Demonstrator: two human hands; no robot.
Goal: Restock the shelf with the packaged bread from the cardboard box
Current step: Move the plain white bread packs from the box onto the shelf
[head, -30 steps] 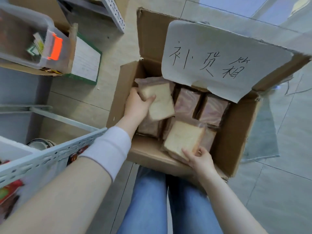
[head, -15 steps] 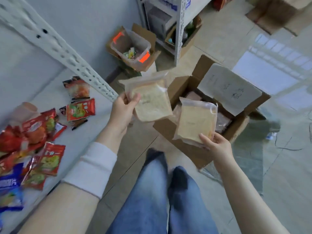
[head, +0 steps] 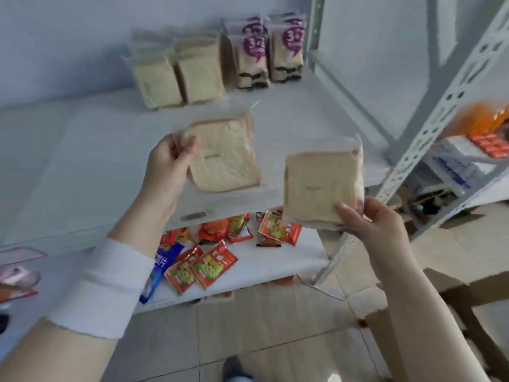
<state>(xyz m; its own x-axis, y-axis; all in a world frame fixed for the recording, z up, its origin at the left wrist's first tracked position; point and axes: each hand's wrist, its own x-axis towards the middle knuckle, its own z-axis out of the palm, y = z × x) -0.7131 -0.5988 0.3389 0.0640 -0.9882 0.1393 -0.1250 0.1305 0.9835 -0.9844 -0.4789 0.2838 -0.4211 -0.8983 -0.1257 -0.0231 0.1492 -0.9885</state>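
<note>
head cam, left hand (head: 168, 172) with fingers curled round the edge of one bagged bread slice (head: 224, 155), held up over the white shelf (head: 96, 150), right hand (head: 371, 224) pinching a second bread pack (head: 321, 186) by its bottom corner, stocked bread packs (head: 176, 75) standing at the shelf's back

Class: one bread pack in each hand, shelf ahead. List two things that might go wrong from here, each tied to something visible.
1. Each hand holds its pack by one edge only: the left hand on the left pack, the right hand on the right pack. The slick film may slip.
2. The standing packs at the back of the shelf are on edge and close together; a nudge from new ones could topple them.
</note>
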